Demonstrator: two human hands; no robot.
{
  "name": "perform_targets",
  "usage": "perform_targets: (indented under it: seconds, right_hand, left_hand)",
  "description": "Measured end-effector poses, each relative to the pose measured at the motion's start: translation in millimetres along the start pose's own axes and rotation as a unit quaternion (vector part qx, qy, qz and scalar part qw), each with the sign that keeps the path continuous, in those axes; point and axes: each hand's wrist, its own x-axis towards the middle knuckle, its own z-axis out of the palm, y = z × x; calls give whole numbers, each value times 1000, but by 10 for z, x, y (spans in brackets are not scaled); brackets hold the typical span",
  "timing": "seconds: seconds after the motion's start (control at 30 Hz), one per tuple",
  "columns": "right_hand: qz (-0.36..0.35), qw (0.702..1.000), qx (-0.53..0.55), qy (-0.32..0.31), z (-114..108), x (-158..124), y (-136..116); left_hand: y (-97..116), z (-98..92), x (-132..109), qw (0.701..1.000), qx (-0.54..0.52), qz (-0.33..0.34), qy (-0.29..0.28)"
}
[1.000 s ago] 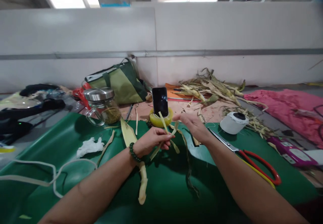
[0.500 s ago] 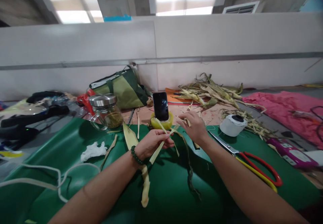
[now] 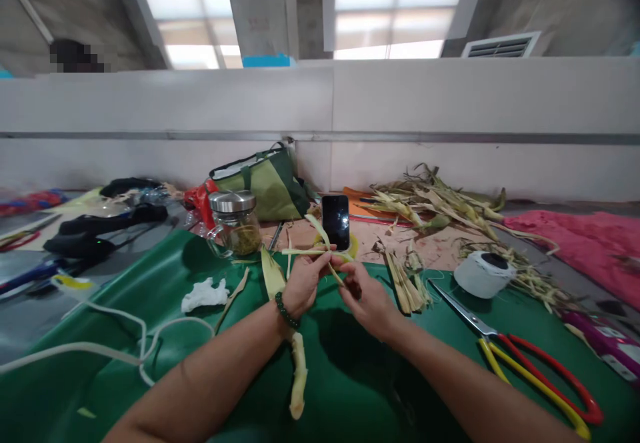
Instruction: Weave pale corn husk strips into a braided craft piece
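Note:
My left hand [image 3: 303, 284], with a dark green bead bracelet on its wrist, pinches several pale yellow husk strips [image 3: 315, 246] that stick up and sideways from its fingers. My right hand [image 3: 367, 298] meets it from the right and grips the same strips at their lower ends. Both hands hover above the green mat [image 3: 150, 296]. A longer husk leaf [image 3: 298, 383] lies on the mat under my left wrist. Just beyond the hands a black phone [image 3: 335, 221] stands upright in a yellow tape roll.
Scissors [image 3: 530, 363] with red and yellow handles lie at the right. A white roll [image 3: 484, 274], a small husk bundle [image 3: 406, 283] and a husk pile [image 3: 435, 200] are behind. A lidded glass jar [image 3: 234, 232], green bag [image 3: 265, 183], crumpled tissue [image 3: 203, 293] and white cord [image 3: 100, 350] are left.
My right hand came back from reaching toward the phone and closed on the strips held by my left hand. The camera tilted up and shifted left.

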Motion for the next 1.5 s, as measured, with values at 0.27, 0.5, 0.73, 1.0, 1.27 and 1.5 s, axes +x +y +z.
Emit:
perform_targets:
  seconds: [0.27, 0.5, 0.73, 1.0, 1.27, 1.5]
  right_hand:
    - [-187, 963, -193, 30, -213, 0, -131]
    - [-240, 944, -198, 106, -266, 15, -100]
    - [-248, 948, -169, 110, -294, 29, -91]
    - [-133, 983, -77, 96, -148, -13, -47]
    - [-130, 983, -69, 110, -202, 12, -35]
    - [-138, 979, -37, 148, -218, 8, -54]
  left_hand:
    - [-128, -77, -118, 882, 410, 115, -204]
    - [-87, -92, -79, 807, 546, 175, -142]
    - [-35, -130, 56, 811, 547, 190, -87]
    - [26, 29, -46, 968, 219, -56, -109]
    - [89, 54, -121, 967, 175, -107, -153]
    - [80, 18, -89, 980, 77, -113, -145]
